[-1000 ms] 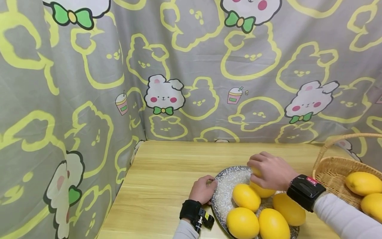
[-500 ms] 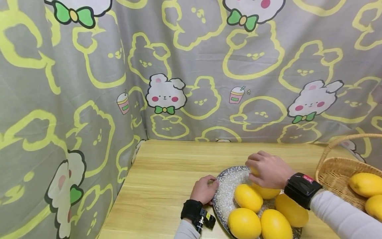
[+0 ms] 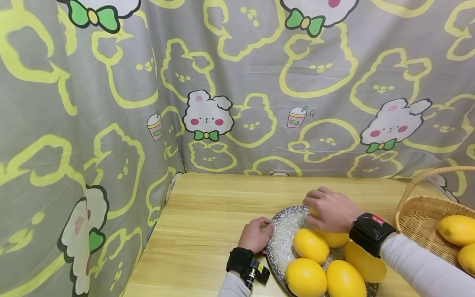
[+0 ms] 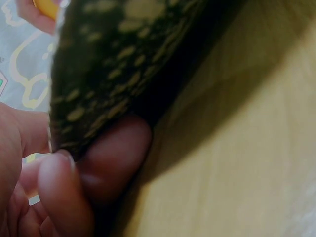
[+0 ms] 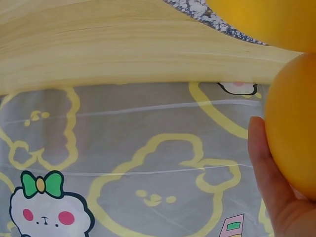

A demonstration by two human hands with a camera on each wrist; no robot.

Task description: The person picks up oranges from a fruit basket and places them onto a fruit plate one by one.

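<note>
Right hand [image 3: 331, 209] is wrapped over a yellow lemon [image 3: 332, 236] at the back of the speckled plate [image 3: 283, 231], fingers curled round it. That lemon rests against the other four lemons [image 3: 311, 246] piled on the plate. Left hand [image 3: 256, 235] pinches the plate's left rim; the left wrist view shows a thumb [image 4: 66, 197] on the edge and a finger underneath. The plate sits on the wooden desk [image 3: 208, 231], with a wicker basket [image 3: 419, 214] holding more lemons [image 3: 456, 229] off to the right.
</note>
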